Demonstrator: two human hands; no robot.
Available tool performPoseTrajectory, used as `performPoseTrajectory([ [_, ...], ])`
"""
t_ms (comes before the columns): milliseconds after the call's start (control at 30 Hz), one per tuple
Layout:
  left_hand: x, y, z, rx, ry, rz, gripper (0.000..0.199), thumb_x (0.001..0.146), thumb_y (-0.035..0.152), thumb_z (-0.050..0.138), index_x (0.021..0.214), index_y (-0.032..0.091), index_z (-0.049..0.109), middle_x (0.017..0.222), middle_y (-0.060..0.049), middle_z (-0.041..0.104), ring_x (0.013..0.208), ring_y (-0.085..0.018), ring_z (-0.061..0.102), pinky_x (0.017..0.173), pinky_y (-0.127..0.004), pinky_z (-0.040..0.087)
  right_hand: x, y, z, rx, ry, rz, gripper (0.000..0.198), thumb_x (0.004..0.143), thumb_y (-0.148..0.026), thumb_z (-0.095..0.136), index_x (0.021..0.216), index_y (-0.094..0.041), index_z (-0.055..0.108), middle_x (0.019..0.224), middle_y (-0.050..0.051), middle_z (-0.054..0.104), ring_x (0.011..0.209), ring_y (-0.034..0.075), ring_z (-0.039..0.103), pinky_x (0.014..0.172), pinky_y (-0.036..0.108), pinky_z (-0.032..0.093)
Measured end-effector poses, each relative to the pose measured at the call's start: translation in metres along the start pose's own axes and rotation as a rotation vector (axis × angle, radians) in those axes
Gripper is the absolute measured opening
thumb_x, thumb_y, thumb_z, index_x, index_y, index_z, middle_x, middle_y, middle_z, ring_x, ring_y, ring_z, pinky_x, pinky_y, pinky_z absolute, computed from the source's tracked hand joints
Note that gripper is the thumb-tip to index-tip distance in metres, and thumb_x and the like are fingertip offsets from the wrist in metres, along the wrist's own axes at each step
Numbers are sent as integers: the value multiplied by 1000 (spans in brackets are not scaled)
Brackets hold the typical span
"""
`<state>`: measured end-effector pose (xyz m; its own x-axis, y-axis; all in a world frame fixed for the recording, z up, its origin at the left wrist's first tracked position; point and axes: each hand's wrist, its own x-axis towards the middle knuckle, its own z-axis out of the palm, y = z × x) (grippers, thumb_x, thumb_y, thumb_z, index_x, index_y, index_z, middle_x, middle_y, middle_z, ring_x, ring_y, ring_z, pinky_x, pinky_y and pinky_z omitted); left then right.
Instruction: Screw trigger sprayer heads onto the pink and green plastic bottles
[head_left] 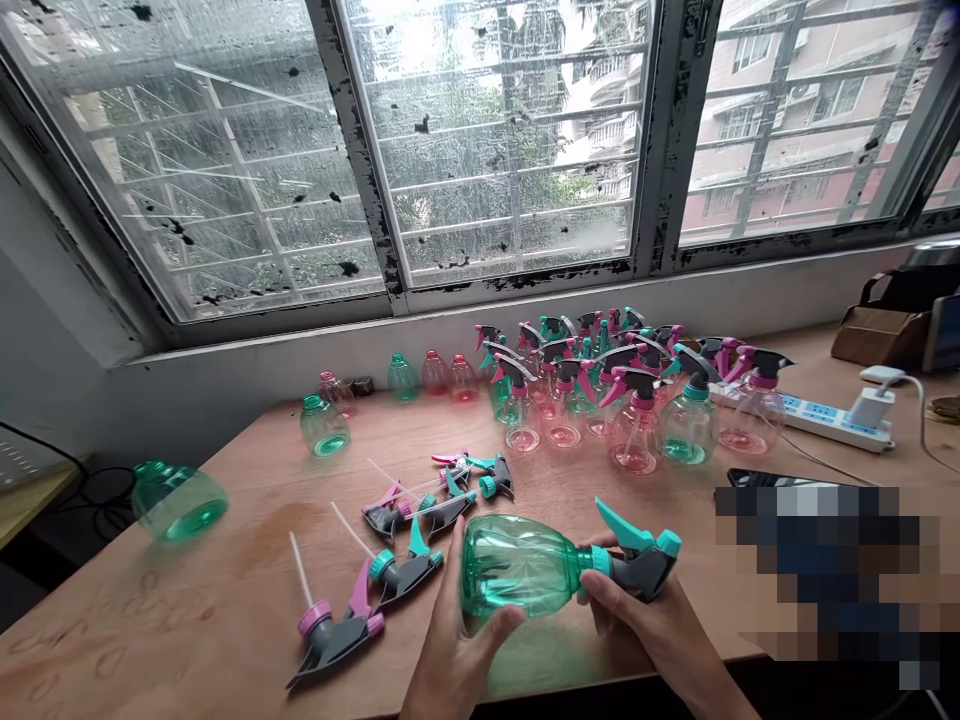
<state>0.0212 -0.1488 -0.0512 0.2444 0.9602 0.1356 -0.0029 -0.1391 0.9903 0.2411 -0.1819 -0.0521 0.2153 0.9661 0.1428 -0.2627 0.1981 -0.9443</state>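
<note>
A green see-through spray bottle (521, 565) lies sideways in the air above the table's front part, its base to the left. My left hand (465, 635) is wrapped round the base end, thumb on the near side. At the neck, my right hand (630, 610) grips the teal collar of the spray head (637, 555), which sits on the bottle's mouth. Left of my hands lie several loose spray heads, among them a pink and grey one (335, 637) and a teal and grey one (405, 572), with their thin tubes sticking out.
Bottles without heads stand at the left and back, such as a green one (180, 502) and a red one (463, 378). Several bottles with heads (634, 430) crowd the back right. Beyond them are a power strip (817, 420) and a brown bag (881, 330). Windows line the back.
</note>
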Motion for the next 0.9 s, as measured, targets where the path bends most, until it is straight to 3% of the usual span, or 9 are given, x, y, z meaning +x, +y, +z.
performPoseTrajectory([
  [133,0,9,2,77,-31,4,89,84,47,81,160,27,38,165,-13,43,150,-42,40,127,-57,25,0,-2,0,-9,15,-17,36,82,-52,84,98,-22,72,63,1,74,45,16,60,47,28,49],
  [267,0,6,3,60,-40,37,87,93,46,71,164,38,22,172,-6,28,153,-36,36,127,-52,28,1,-2,0,-12,16,-17,36,83,-52,83,99,-22,72,63,1,74,45,16,60,46,27,49],
  [367,-2,3,1,57,-61,7,103,87,49,78,165,38,11,174,-6,21,155,-36,31,129,-51,22,0,-1,0,-20,4,-20,35,84,-51,83,100,-22,72,63,0,74,45,15,61,46,26,49],
  [433,-3,4,-1,58,-63,-12,109,84,57,78,166,32,10,172,-10,27,156,-38,29,130,-52,20,0,0,0,-27,-3,-16,35,84,-50,83,101,-22,72,63,1,74,46,15,61,47,26,50],
  [533,-5,11,-2,88,-42,-14,94,89,68,65,163,24,29,161,-16,48,155,-41,31,129,-53,23,0,1,0,-37,-14,-12,36,83,-51,84,100,-21,73,62,1,73,46,14,60,48,26,50],
  [600,-6,15,-1,88,-46,-17,88,90,66,65,161,22,37,156,-17,54,155,-42,31,128,-55,24,0,1,1,-30,-4,-18,37,82,-51,84,99,-21,73,62,1,72,46,14,59,47,26,49],
  [700,-8,16,0,29,-81,-47,92,88,59,73,163,25,32,164,-14,44,157,-41,26,128,-56,25,1,0,1,2,32,-26,36,82,-52,84,98,-21,71,62,0,73,44,13,59,46,25,46],
  [900,-7,19,4,75,-142,-17,101,86,42,80,165,32,18,173,-6,25,160,-35,16,131,-52,11,2,0,0,81,88,-51,31,85,-48,83,97,-23,68,59,-4,70,42,11,57,48,23,44],
])
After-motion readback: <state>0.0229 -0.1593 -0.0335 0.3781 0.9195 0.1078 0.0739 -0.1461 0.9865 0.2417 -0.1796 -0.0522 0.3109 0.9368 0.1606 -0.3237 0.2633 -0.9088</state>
